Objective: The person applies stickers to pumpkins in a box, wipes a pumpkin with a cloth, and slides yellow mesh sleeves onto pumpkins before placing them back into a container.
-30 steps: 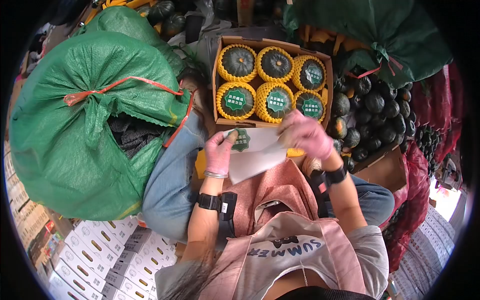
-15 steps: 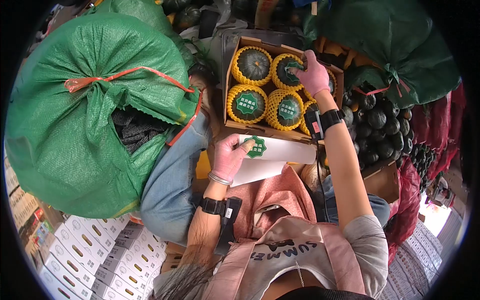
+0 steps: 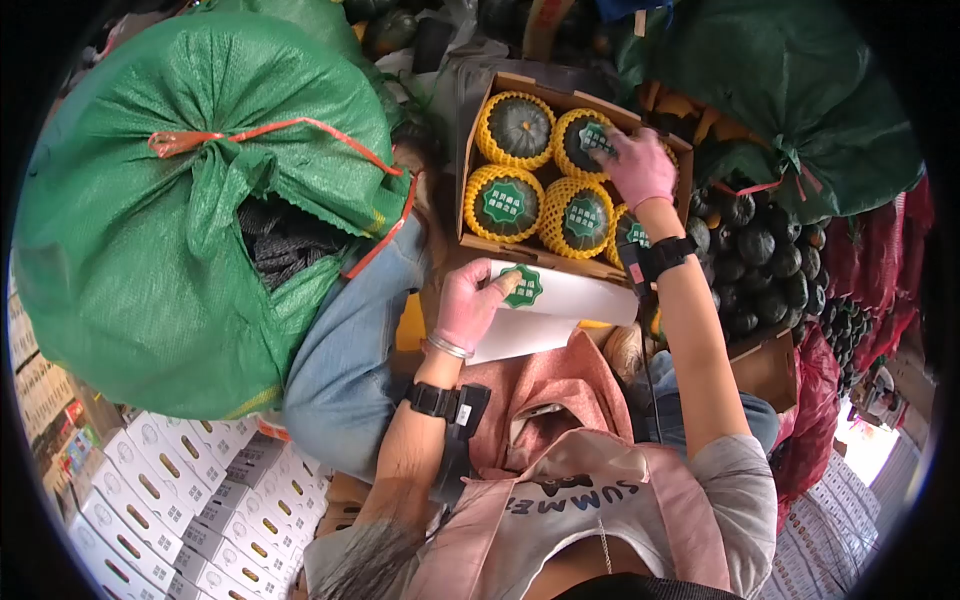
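My left hand (image 3: 468,308), in a pink glove, pinches the left end of a white label strip (image 3: 590,298). One green scalloped label (image 3: 521,286) shows on the strip beside my thumb. My right hand (image 3: 640,166), gloved the same, rests its fingers on the green label (image 3: 595,138) of the back-middle squash, a dark green one (image 3: 572,145) in yellow foam net. The cardboard box (image 3: 475,243) holds several such squashes. Labels show on the front-left squash (image 3: 503,203), the front-middle squash (image 3: 580,218) and partly on the front-right one. The back-left squash (image 3: 521,127) shows none.
A big green woven sack (image 3: 120,260) with a torn opening stands at the left. Loose dark squashes (image 3: 755,250) are piled at the right, below another green sack (image 3: 770,90). White printed cartons (image 3: 150,500) are stacked at lower left. Red mesh sacks (image 3: 865,250) hang right.
My right hand has shifted slightly right and down, its fingers now lying across the back-middle squash's label. My left hand still grips the strip. The whole view has shifted a little.
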The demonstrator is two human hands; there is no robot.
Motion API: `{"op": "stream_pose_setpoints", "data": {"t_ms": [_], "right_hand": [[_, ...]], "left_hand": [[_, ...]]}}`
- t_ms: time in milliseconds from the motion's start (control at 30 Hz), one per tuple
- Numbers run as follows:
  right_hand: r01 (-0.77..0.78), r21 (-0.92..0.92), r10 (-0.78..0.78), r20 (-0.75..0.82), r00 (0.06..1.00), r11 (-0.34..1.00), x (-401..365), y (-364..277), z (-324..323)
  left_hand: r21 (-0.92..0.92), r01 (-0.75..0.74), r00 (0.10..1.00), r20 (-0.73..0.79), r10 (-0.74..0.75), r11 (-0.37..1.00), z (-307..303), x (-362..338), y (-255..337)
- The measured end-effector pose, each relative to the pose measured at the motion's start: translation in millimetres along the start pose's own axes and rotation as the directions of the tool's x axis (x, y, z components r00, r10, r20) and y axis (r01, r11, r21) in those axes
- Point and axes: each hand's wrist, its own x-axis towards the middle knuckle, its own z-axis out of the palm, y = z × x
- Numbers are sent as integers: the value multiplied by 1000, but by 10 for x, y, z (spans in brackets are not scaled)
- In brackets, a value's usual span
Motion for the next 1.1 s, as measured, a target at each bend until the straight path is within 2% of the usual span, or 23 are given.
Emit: {"op": "stream_pose_setpoints", "data": {"t_ms": [33, 100, 133, 167, 233, 300, 333, 367, 433, 467, 500, 567, 600, 633, 700, 767, 800, 833, 900, 933, 967, 1067, 1100], "right_hand": [[-54, -116, 58, 27, 998, 992, -50, 35, -44], [-34, -45, 38, 114, 993, 998, -325, -57, -252], [106, 154, -137, 207, 969, 982, -501, -132, -338], [208, 356, -313, 268, 911, 911, -697, -217, -393], [464, 595, -600, 40, 799, 657, -1055, -329, -97], [424, 610, -543, 11, 840, 669, -1218, -525, -170], [456, 623, -532, -74, 844, 635, -1264, -534, -75], [458, 625, -533, -78, 842, 632, -1247, -546, -106], [745, 447, -716, -277, 641, 495, -1207, -553, -226], [704, 599, -756, -235, 611, 382, -1168, -556, -253], [529, 843, -771, -270, 576, 100, -1040, -498, -202], [192, 973, -505, -102, 857, 128, -814, -384, -219], [12, 980, -324, 54, 945, 198, -580, -408, -268], [-177, 957, -120, 208, 971, 230, -313, -446, -286], [-147, 861, -29, 184, 982, 486, 132, -504, -90], [26, 698, -81, 45, 996, 716, 390, -590, 148], [113, 643, -102, -54, 993, 758, 459, -660, 235], [117, 645, -106, -56, 993, 755, 506, -676, 298], [-24, 654, -100, 152, 983, 756, 541, -779, 294], [50, 564, -123, 92, 988, 824, 510, -819, 301], [49, 567, -125, 95, 988, 822, 479, -858, 272], [61, 264, -101, 144, 984, 963, 395, -951, 180], [61, 265, -101, 139, 985, 962, 353, -975, 153]], "left_hand": [[-43, -20, 1000, -9, 20, 999, 1, -16, -10], [-20, -18, 1000, -20, 17, 1000, -21, 2, -8], [-2, -7, 1000, -22, 7, 1000, -23, 2, -14], [18, 10, 1000, -20, -10, 1000, -16, -20, -26], [-51, 3, 1000, 14, -2, 999, 19, -32, 13], [-87, -28, 999, -38, 25, 996, 16, -28, 20], [-147, 122, 988, -76, -134, 982, -57, -42, -5], [-144, 120, 988, -79, -132, 982, -75, -48, 22], [-373, 254, 949, -84, -305, 892, -106, -62, 91], [-399, 307, 900, -172, -400, 864, -129, 6, -136], [-400, 307, 900, -173, -400, 864, -157, 13, -215], [-147, 199, 945, -233, -230, 969, -219, 13, -319], [93, 226, 959, -194, -205, 970, -241, 19, -247], [92, 225, 960, -191, -205, 970, -221, 8, -208], [432, 192, 981, -104, -162, 881, -181, 4, -149], [481, 172, 985, -89, -147, 860, -160, -10, -197], [520, 136, 991, -73, -116, 843, -151, -19, -169], [558, 102, 995, -56, -85, 823, -146, -20, -133], [533, 114, 994, -62, -95, 839, -150, -9, -67], [544, 91, 996, -48, -77, 834, -156, 1, -64], [556, 68, 998, -34, -59, 829, -161, 6, -65], [549, 45, 999, -25, -37, 834, -152, 1, -115], [551, 41, 999, -25, -32, 833, -146, -3, -104]]}}
